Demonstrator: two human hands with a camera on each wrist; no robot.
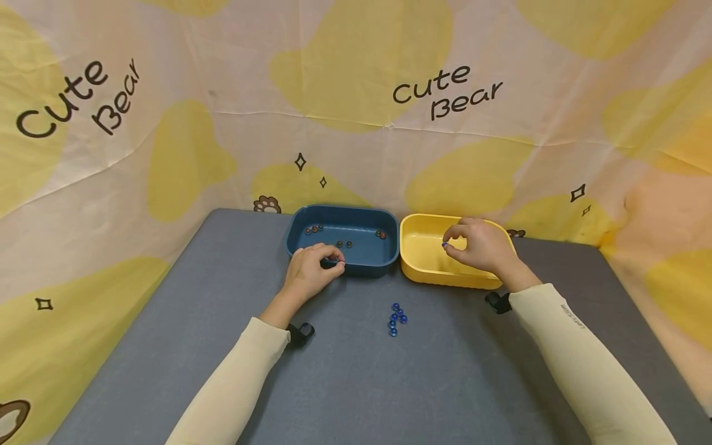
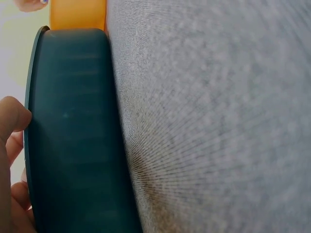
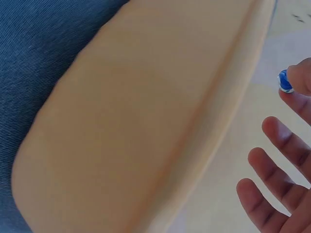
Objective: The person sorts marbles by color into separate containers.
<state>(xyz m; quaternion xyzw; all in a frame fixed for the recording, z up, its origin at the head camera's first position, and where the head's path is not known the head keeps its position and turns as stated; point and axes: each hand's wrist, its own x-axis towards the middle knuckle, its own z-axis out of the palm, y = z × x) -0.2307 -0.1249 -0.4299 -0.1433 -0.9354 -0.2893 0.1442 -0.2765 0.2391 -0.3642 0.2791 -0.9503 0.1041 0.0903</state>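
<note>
Over the yellow bin (image 1: 445, 277), my right hand (image 1: 483, 246) pinches a blue marble (image 3: 285, 81) between thumb and index finger, with its other fingers spread apart in the right wrist view. My left hand (image 1: 313, 270) is at the front rim of the dark blue bin (image 1: 367, 270), thumb and index finger curled toward each other. In the left wrist view its thumb (image 2: 15, 115) is by the rim; whether anything lies between the fingertips is hidden. Several brownish-red marbles (image 1: 314, 229) lie inside the blue bin. A loose group of blue marbles (image 1: 394, 317) rests on the table.
Both bins stand side by side at the back of the grey table (image 1: 356, 383). Behind them hangs a yellow-patterned cloth (image 1: 345, 74) with lettering. A black wrist strap (image 1: 301, 334) shows under the left wrist, another (image 1: 497, 303) under the right.
</note>
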